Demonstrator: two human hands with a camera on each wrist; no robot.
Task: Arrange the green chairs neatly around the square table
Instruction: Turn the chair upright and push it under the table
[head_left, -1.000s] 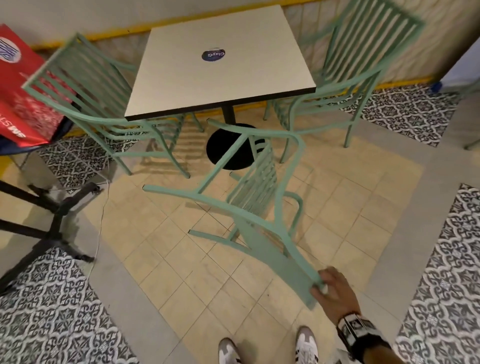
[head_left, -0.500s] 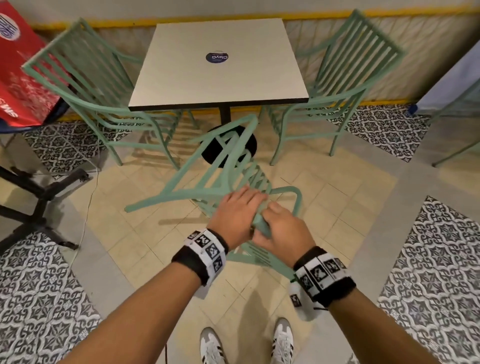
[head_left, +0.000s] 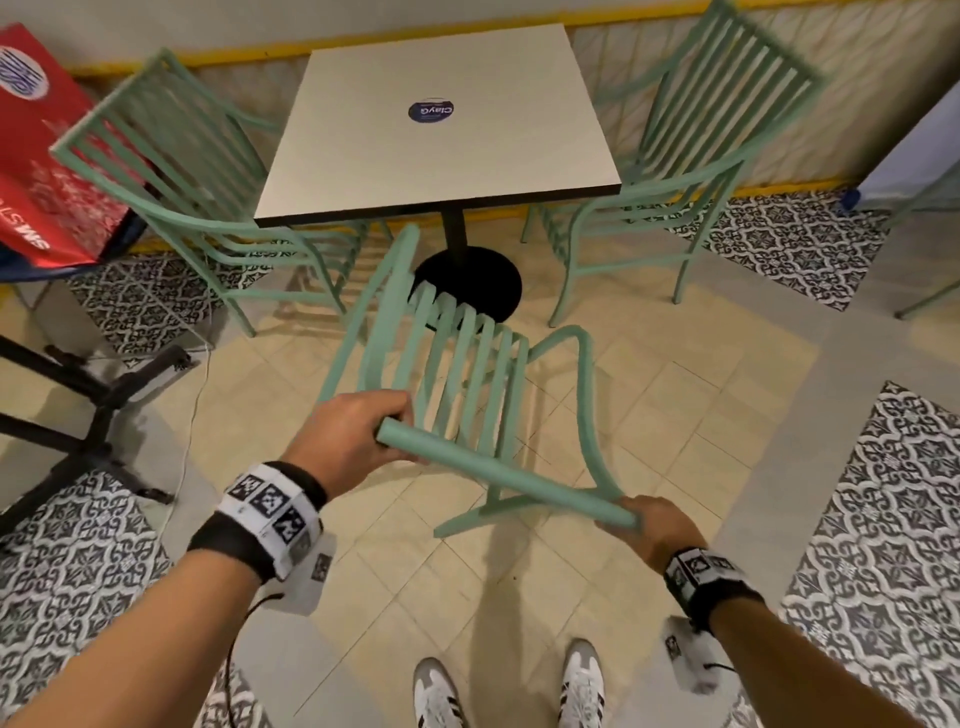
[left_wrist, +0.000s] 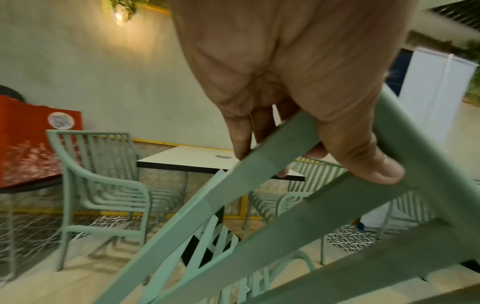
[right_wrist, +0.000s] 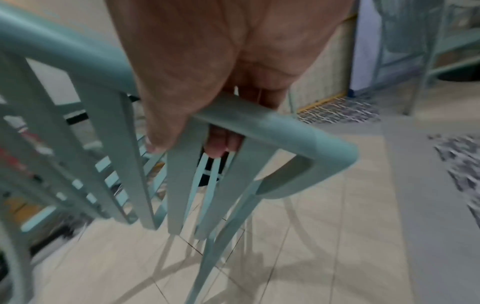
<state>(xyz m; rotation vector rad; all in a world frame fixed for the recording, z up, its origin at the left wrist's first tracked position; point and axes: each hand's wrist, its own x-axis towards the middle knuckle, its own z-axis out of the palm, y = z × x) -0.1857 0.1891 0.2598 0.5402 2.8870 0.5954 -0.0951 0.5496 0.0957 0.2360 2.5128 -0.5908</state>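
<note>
- Looking down from the head view, we see our left hand (head_left: 353, 441) wrapped around one end of the middle chair's (head_left: 457, 374) top rail (head_left: 498, 475), and our right hand (head_left: 649, 530) closed round the other end. We judge the wide grip is there to steer the chair square.
- Ahead of both hands the chair tips forward, its slatted back leaning toward the square table (head_left: 441, 124), whose black base (head_left: 467, 286) sits just beyond the seat.
- Beyond our left hand a second green chair (head_left: 197, 208) is tucked at the table's side; beyond our right hand a third (head_left: 675, 166) does the same. So the near side is the open place, which is likely why we hold this chair here.
- From the left wrist view, the left hand (left_wrist: 298, 92) curls its fingers (left_wrist: 241, 131) behind the corner of the rail (left_wrist: 259, 170), thumb on the front. The table (left_wrist: 197, 158) lies past the fingertips.
- From the right wrist view, the right hand (right_wrist: 207, 67) hooks over the rail (right_wrist: 259, 123) near its rounded corner, fingertips (right_wrist: 221, 146) showing between the slats. This view is blurred, so whether the legs touch the floor (right_wrist: 324, 236) below the hand we cannot tell.
</note>
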